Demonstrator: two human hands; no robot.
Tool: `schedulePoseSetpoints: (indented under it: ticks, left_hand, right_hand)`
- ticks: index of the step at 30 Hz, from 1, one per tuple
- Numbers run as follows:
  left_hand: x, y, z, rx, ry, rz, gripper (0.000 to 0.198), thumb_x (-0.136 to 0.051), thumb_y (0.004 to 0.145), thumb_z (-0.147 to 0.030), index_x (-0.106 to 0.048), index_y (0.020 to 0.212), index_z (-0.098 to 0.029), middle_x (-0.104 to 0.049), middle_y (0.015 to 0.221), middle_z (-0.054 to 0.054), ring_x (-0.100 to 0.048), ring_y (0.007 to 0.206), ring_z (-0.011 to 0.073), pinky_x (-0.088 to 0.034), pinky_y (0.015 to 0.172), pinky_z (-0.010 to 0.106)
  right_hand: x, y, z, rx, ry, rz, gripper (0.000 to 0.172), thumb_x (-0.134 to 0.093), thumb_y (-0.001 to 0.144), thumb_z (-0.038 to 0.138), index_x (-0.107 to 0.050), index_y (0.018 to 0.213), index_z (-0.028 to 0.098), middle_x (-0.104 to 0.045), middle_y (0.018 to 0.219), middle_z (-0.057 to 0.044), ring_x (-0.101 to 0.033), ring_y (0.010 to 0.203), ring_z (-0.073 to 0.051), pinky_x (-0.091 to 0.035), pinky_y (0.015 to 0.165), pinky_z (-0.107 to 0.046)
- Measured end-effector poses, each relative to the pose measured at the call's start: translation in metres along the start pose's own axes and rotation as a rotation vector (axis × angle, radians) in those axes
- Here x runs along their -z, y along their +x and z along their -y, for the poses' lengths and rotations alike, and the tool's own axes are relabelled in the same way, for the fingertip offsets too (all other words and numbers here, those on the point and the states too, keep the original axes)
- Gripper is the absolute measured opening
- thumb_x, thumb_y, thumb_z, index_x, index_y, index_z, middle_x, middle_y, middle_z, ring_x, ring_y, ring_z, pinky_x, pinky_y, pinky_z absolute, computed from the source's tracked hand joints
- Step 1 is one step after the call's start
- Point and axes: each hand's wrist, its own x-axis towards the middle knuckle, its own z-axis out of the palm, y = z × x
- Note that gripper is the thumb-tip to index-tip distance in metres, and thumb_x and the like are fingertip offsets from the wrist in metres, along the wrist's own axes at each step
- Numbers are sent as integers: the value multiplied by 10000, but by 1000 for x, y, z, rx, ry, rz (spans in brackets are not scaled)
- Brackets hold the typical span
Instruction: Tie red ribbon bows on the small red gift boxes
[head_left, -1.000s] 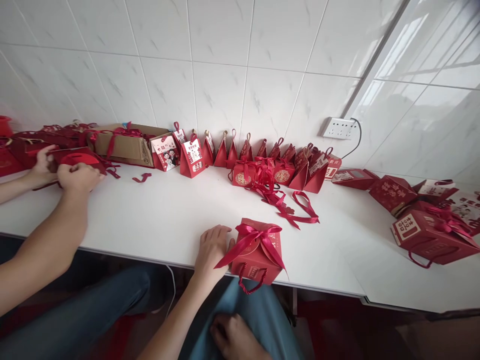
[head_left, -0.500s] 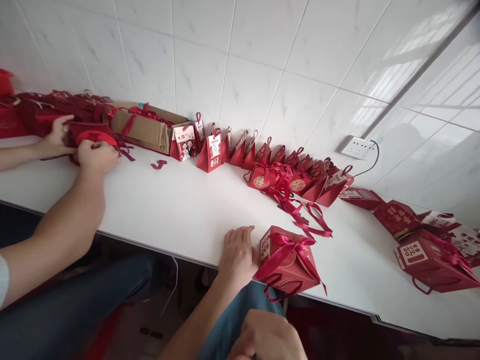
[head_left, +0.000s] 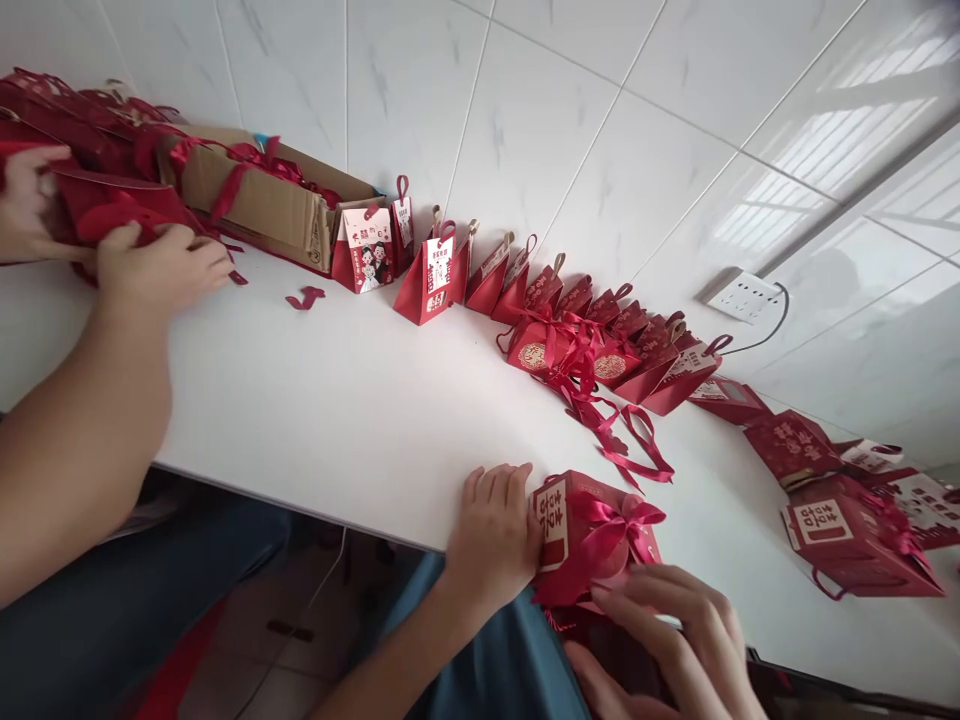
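A red gift box [head_left: 559, 525] with a white character label stands at the table's front edge. A shiny dark-pink ribbon bow [head_left: 616, 525] is tied across its top. My left hand [head_left: 495, 535] lies on the table with fingers stretched out, its side against the labelled end of the box. Over the near side of the box is my right hand [head_left: 679, 630], thumb and fingers apart, fingertips by a ribbon tail. Part of the box and its rope handle is hidden behind this hand.
At left, a co-worker's hands [head_left: 154, 265] handle a red box. Behind them is an open cardboard box [head_left: 247, 205] of ribbons. Small red boxes [head_left: 431, 280] line the wall; loose ribbon [head_left: 637, 445] lies near them. More boxes [head_left: 862, 540] sit right, below a power socket [head_left: 742, 295].
My right hand has risen from below the table edge to the front of the gift box, its fingers opening. My left hand stays beside the box. The view has shifted.
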Motion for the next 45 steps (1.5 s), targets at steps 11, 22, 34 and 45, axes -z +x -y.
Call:
schedulePoseSetpoints:
  ticks: [11, 22, 34, 45]
  left_hand:
    - [38, 15, 4, 72, -578, 187, 275, -433, 923, -304, -500, 1174, -215, -578, 1160, 64, -551, 1090, 172, -462, 955, 321]
    - [42, 42, -25, 14, -526, 173, 223, -483, 905, -343, -634, 877, -181, -615, 994, 67, -573, 984, 182, -467, 857, 286]
    - [49, 65, -36, 273, -764, 384, 267, -585, 833, -428, -566, 897, -170, -512, 674, -25, -444, 606, 88, -370, 593, 205]
    - [52, 62, -26, 342, -957, 420, 263, -678, 742, -378, -579, 850, -159, -541, 665, 3, -456, 578, 89, -371, 555, 219]
  right_hand:
    - [-13, -13, -25, 100, 156, 192, 186, -560, 874, 84, -621, 1030, 166, -634, 989, -89, -573, 1038, -245, -472, 875, -396]
    - [11, -4, -39, 26, 357, 109, 151, -535, 896, 102, -592, 1024, 157, -654, 930, -83, -610, 995, -208, -536, 837, -341]
    - [-9, -17, -55, -61, 545, -31, 171, -499, 883, 60, -576, 973, 182, -656, 884, -47, -628, 921, -172, -495, 889, -371]
    - [-15, -23, -56, -127, 664, -75, 175, -519, 861, 46, -578, 939, 191, -660, 853, -36, -625, 924, -186, -494, 833, -364]
